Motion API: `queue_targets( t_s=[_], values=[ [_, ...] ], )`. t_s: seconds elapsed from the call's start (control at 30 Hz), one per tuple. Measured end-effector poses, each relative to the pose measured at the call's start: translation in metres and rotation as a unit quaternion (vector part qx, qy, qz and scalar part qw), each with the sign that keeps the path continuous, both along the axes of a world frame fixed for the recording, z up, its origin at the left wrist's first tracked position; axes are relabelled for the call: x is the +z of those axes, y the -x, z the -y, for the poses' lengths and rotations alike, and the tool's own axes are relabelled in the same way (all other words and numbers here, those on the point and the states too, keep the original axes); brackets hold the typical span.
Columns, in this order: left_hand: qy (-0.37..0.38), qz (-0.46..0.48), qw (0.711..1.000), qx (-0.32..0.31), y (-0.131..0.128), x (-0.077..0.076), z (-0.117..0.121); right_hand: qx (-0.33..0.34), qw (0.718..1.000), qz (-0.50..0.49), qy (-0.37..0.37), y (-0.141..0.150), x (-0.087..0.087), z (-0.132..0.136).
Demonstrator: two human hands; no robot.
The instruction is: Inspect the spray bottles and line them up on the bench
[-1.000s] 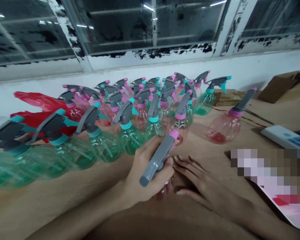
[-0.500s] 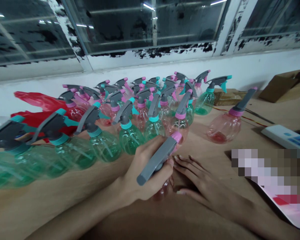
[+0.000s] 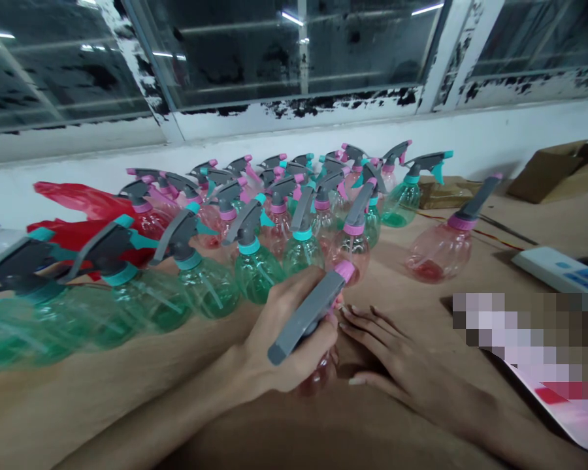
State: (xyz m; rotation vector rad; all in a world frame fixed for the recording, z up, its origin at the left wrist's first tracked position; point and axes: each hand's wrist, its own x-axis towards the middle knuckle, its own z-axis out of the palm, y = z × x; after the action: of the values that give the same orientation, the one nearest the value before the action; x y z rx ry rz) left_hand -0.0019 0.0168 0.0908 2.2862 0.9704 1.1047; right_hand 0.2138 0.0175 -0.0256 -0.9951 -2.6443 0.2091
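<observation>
My left hand [image 3: 291, 333] is wrapped round the neck of a pink spray bottle [image 3: 308, 316] with a grey trigger head and pink nozzle. The nozzle points away from me, up and to the right. Most of the clear pink body is hidden under my fingers. My right hand [image 3: 387, 352] lies flat on the table just right of that bottle, fingers spread and holding nothing. Just beyond my left hand stand another pink spray bottle [image 3: 353, 251] and a green spray bottle [image 3: 259, 271]. One more pink spray bottle [image 3: 438, 251] stands apart to the right.
Several green and pink spray bottles fill the table's left and back. A red plastic bag [image 3: 78, 202] lies among them. At the right are a white device with blue buttons [image 3: 561, 267], a partly blurred flat panel [image 3: 563, 411] and an open cardboard box [image 3: 549, 170].
The held bottle's trigger head has turned slightly, its nozzle shifting a little to the right. My right hand stays on the table. The view has tipped very slightly.
</observation>
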Motion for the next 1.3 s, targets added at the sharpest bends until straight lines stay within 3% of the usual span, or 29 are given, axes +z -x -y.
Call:
queue_targets(
  t_s=[0.37,0.67,0.8,0.97,1.17,1.3],
  values=[
    [0.04,0.036,0.994,0.095,-0.006,-0.006,0.008,0.007,0.999,-0.026,0.037,-0.002,0.008,0.002],
    [0.038,0.056,0.99,0.122,-0.01,-0.006,0.009,-0.017,0.99,-0.098,0.096,0.01,0.021,0.01],
    [0.059,0.077,0.991,0.098,-0.02,-0.01,0.006,-0.026,0.978,-0.166,0.124,0.019,0.036,0.017],
    [0.058,0.088,0.994,0.031,-0.041,-0.01,0.001,-0.087,0.958,-0.203,0.185,0.025,0.052,0.022],
    [0.1,0.041,0.992,-0.069,-0.058,-0.003,-0.001,-0.077,0.966,-0.219,0.111,0.012,0.059,0.025],
    [0.079,0.017,0.994,-0.08,-0.067,0.0,-0.003,-0.063,0.971,-0.212,0.096,-0.002,0.064,0.024]
  ],
)
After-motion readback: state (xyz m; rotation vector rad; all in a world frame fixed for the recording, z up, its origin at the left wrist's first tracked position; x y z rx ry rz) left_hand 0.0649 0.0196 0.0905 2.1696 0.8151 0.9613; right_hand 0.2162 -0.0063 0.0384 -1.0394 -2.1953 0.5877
